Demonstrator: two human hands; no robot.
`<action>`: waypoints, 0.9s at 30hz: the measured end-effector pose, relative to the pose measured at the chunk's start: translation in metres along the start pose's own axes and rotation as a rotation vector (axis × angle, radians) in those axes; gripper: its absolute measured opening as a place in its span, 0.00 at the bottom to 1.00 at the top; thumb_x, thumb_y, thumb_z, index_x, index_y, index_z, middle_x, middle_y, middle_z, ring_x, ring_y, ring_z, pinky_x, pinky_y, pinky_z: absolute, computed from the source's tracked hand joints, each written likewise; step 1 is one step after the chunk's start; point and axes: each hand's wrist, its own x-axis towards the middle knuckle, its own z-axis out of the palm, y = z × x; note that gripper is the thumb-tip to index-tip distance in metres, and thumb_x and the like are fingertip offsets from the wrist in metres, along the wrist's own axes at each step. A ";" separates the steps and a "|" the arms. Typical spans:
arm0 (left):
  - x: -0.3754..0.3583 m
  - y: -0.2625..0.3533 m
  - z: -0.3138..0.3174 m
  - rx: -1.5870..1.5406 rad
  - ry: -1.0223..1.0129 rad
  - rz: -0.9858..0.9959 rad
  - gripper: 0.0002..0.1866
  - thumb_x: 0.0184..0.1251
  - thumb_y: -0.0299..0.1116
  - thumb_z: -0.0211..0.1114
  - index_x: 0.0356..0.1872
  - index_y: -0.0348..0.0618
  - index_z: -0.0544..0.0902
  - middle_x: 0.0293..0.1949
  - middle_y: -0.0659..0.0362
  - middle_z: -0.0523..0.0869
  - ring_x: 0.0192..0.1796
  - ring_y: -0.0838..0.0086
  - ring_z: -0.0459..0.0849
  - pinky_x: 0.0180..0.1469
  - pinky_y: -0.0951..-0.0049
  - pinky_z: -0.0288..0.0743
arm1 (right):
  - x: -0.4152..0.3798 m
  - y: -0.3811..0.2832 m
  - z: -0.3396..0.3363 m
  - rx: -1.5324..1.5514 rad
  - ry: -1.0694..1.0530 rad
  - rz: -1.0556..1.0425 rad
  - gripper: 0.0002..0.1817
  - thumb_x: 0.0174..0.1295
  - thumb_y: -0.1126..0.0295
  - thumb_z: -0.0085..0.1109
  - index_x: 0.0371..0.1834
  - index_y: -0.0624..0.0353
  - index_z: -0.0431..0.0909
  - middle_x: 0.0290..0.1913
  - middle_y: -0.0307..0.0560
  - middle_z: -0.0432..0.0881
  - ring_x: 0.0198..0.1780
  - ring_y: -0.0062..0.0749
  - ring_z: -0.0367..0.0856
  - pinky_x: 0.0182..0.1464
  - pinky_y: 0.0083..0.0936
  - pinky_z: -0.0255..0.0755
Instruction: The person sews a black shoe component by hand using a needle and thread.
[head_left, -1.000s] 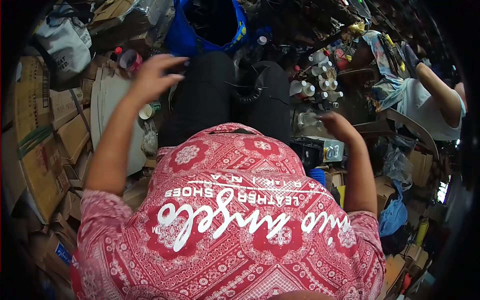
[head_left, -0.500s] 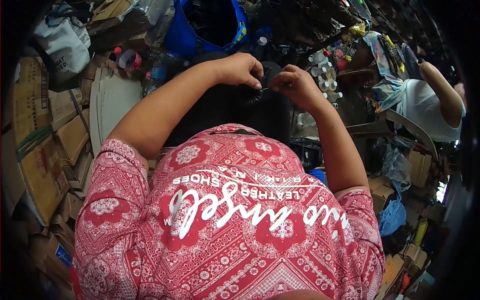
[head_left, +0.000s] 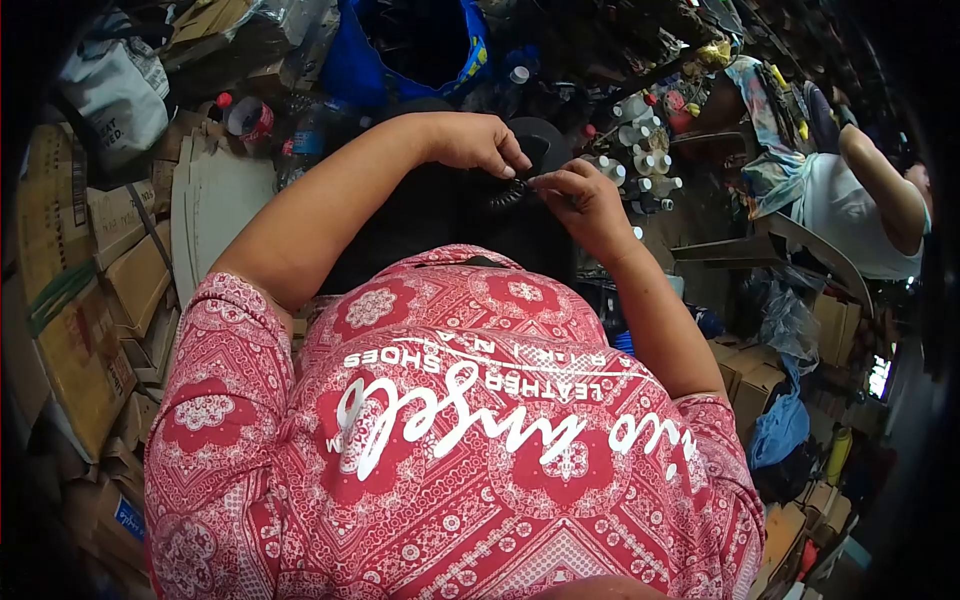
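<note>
I look down over my red patterned shirt at my lap in black trousers. A black ribbed piece [head_left: 512, 192] lies on my right knee, beside a larger black rounded part [head_left: 540, 145]. My left hand [head_left: 475, 143] pinches the ribbed piece from the left with fingers closed. From the right, my right hand [head_left: 580, 195] grips the same piece, fingertips meeting the left hand's. What exactly the piece is stays unclear, as the fingers cover most of it.
A blue bag [head_left: 415, 55] stands ahead of my knees. Flattened cardboard boxes [head_left: 95, 290] pile up at the left. Several small white bottles [head_left: 640, 170] crowd the right, beyond them another person's arm [head_left: 880, 185] in a white sleeve. A red can [head_left: 245, 115] sits at upper left.
A second ago both hands were apart and raised, holding nothing. They came together over my right knee and took hold of the black ribbed piece; since then they shifted slightly down.
</note>
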 end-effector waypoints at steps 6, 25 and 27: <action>0.002 0.009 0.001 0.065 -0.034 -0.005 0.19 0.60 0.30 0.63 0.53 0.39 0.80 0.44 0.55 0.81 0.51 0.67 0.78 0.57 0.71 0.67 | 0.005 -0.023 -0.010 -0.391 -0.052 -0.183 0.10 0.52 0.75 0.58 0.35 0.50 0.84 0.34 0.46 0.77 0.37 0.41 0.78 0.42 0.35 0.69; -0.060 0.017 0.044 0.325 0.628 -0.060 0.31 0.54 0.31 0.68 0.62 0.48 0.69 0.42 0.48 0.82 0.46 0.55 0.81 0.50 0.62 0.74 | 0.013 0.025 -0.002 0.211 -0.069 0.172 0.16 0.63 0.55 0.58 0.38 0.57 0.83 0.37 0.44 0.79 0.42 0.34 0.78 0.51 0.27 0.68; -0.082 0.020 0.041 0.343 0.538 -0.131 0.34 0.55 0.29 0.67 0.65 0.47 0.66 0.35 0.47 0.84 0.41 0.55 0.84 0.46 0.63 0.75 | 0.010 0.020 0.002 -0.051 -0.039 0.019 0.16 0.64 0.56 0.57 0.35 0.58 0.82 0.37 0.44 0.78 0.40 0.34 0.78 0.49 0.27 0.68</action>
